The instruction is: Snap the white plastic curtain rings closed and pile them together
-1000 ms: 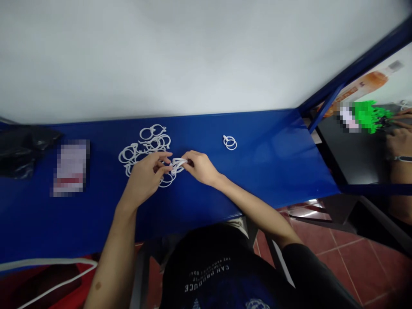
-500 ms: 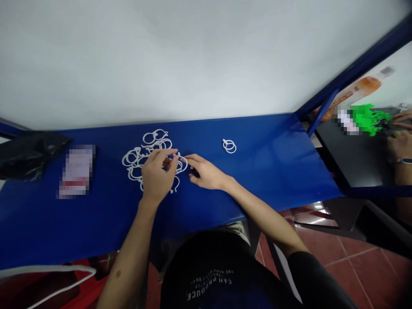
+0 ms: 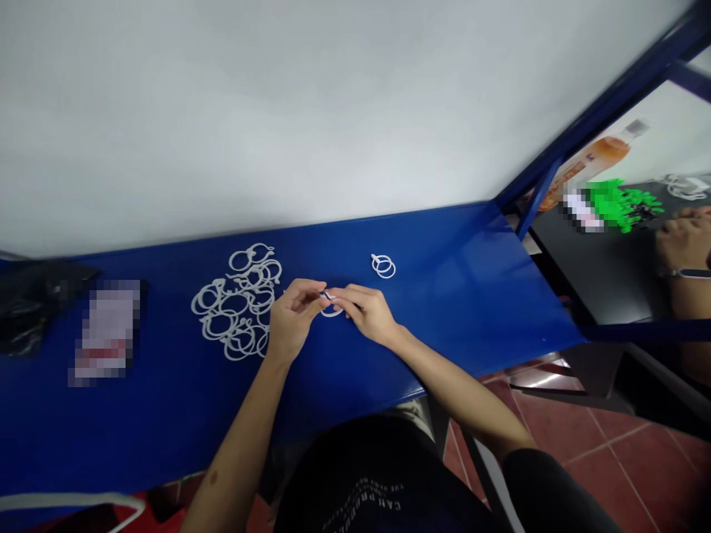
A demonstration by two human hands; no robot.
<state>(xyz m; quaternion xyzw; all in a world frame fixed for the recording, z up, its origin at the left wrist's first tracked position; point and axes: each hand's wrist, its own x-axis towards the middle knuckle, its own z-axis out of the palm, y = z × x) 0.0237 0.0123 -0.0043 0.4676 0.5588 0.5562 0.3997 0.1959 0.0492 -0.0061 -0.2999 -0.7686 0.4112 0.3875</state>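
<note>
A heap of several white plastic rings (image 3: 236,303) lies on the blue table (image 3: 444,296), left of my hands. My left hand (image 3: 289,326) and my right hand (image 3: 367,312) meet over the table, fingers pinched on one white ring (image 3: 331,306) held between them. Two joined white rings (image 3: 383,266) lie apart, a little beyond my right hand.
A pixelated card (image 3: 105,332) and a black bag (image 3: 27,303) lie at the table's left. At the right, another person's hand (image 3: 684,240) rests on a black table (image 3: 611,274) near green items (image 3: 616,201). A white wall rises behind.
My hands have drawn a single ring out of the heap and moved right with it. The camera has tilted, so the table sits lower in view.
</note>
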